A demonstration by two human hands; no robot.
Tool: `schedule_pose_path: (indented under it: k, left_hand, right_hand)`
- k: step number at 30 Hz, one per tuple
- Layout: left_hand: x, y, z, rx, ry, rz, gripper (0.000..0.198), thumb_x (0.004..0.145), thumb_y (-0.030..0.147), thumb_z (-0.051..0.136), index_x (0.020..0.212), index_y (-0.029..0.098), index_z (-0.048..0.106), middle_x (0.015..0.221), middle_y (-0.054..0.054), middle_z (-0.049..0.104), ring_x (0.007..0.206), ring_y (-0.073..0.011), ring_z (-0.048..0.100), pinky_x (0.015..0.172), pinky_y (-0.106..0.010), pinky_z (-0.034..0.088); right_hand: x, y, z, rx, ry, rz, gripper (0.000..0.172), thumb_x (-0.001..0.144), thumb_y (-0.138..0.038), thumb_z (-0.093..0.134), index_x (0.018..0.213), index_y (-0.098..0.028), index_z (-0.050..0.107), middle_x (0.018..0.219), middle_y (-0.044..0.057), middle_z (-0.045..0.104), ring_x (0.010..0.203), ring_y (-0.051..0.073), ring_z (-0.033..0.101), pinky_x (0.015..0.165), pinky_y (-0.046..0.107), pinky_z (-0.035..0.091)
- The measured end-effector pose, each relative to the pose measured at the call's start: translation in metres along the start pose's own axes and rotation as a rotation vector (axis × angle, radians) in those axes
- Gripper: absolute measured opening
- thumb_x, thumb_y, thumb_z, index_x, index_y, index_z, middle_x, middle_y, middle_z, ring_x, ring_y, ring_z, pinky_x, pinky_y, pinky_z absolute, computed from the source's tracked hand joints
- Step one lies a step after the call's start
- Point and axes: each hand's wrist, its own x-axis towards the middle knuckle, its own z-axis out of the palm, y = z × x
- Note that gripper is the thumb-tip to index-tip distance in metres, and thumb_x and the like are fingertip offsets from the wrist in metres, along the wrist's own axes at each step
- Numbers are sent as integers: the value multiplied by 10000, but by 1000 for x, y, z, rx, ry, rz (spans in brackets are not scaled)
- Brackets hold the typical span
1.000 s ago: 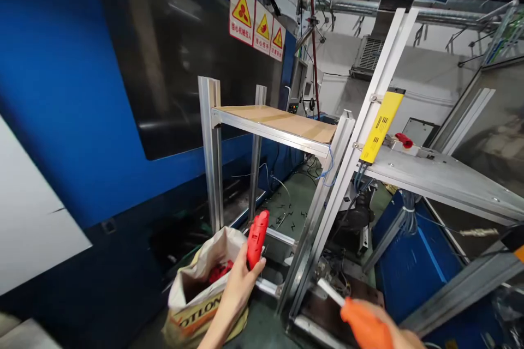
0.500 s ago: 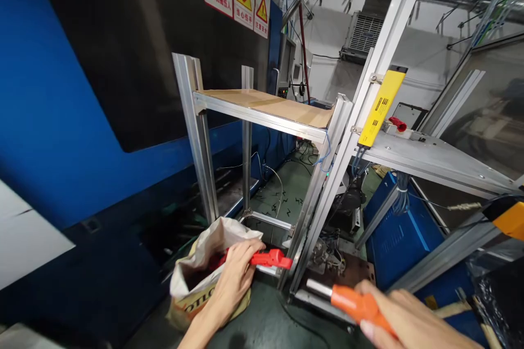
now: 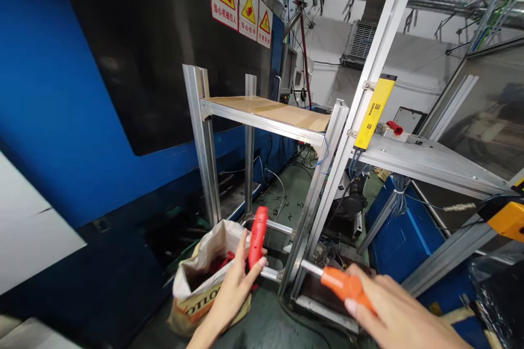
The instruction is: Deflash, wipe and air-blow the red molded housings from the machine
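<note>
My left hand grips an elongated red plastic part, which stands nearly upright between thumb and fingers. Below and left of it, a white woven sack sits open on the floor with more red parts inside. My right hand is wrapped round an orange-handled tool with a short metal shaft pointing left; its exact kind does not show. The shaft's end is apart from the red part, in front of the metal frame's foot.
An aluminium frame carries a cardboard-covered shelf. To its right, a metal bench holds a red part, with a yellow sensor bar on the post. The blue machine stands left; a blue cabinet stands right.
The red part has been turned from lying sideways to nearly upright, and my left hand has rotated palm-inward with it. My right hand and its orange tool have shifted slightly left and up.
</note>
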Motion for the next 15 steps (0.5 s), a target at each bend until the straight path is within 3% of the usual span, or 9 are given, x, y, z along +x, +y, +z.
schedule_pose_path:
  k: [2,4,6,8,10,13,15]
  left_hand:
    - [-2,4,5,-215,2,-149,553,794,330,704,1286,146,534,1075,-103,682,823,-218,629,727,-292,515]
    - [-3,9,7,-421,9,-311,449,868,245,600,1276,78,517,1042,-147,687,746,-201,654,610,-278,540]
    - [-5,15,7,-608,39,-440,372,935,166,460,1284,44,495,984,-162,695,774,-199,686,606,-266,573]
    - [-9,21,5,-776,53,-545,359,972,126,356,1304,71,479,898,-128,698,733,-160,695,568,-204,575]
    - [-14,25,4,-919,37,-637,348,988,106,334,1300,130,486,760,-51,670,539,-70,632,455,-84,493]
    - [-25,27,3,-1073,15,-739,309,990,69,357,1234,176,514,637,33,594,329,23,446,339,14,327]
    - [-32,27,4,-1141,14,-773,278,985,47,369,1177,179,522,628,46,585,311,38,430,339,35,307]
  right_hand:
    - [3,-5,1,-52,-165,-7,384,893,-389,462,1225,-255,600,903,84,697,831,289,665,703,324,448]
    - [7,-9,3,-31,-151,-17,368,910,-385,433,1208,-241,595,909,95,691,856,302,658,699,325,433]
    - [11,-12,6,7,-65,-28,378,937,-384,376,1225,-240,574,934,103,684,888,303,648,704,322,419]
    - [14,-14,8,-27,-170,-50,344,905,-349,432,1190,-243,592,877,92,686,826,302,652,652,310,391]
    - [17,-14,8,-56,-238,-72,339,882,-338,470,1186,-245,591,870,89,684,806,301,652,636,306,376]
    - [18,-10,5,36,-30,-75,393,961,-412,326,1253,-246,529,977,108,665,923,304,630,722,338,407]
    - [18,-6,1,59,-57,-98,397,955,-436,336,1252,-254,527,1005,109,659,957,309,626,739,347,415]
